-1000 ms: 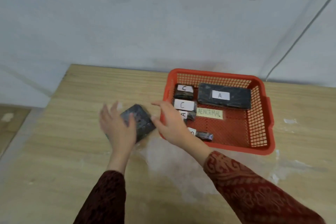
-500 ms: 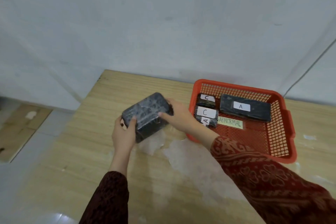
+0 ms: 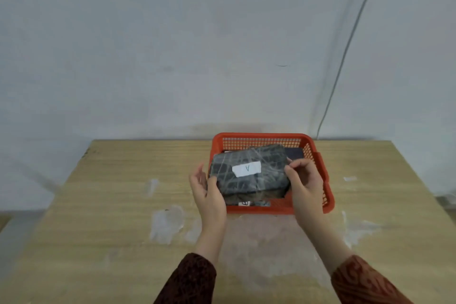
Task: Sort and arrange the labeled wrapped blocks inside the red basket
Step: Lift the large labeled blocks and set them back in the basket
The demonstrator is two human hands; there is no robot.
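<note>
Holding block [image 3: 248,175] over basket [image 3: 269,208] with both hands. Left hand [image 3: 208,192] cupped on block's left end, thumb on top, fingers under. Block dark, wrapped in clear film, white label [image 3: 246,169] face up, mark on it reads upside down, likely an A. Right hand [image 3: 304,184] pinching block's right end, fingers curled on the edge. Basket on table [image 3: 98,205] by the wall; contents mostly hidden, only a dark block at back right [image 3: 294,153] and a labeled scrap at front [image 3: 254,203] showing. Judging mid-task: this block not yet placed, final arrangement unverifiable.
</note>
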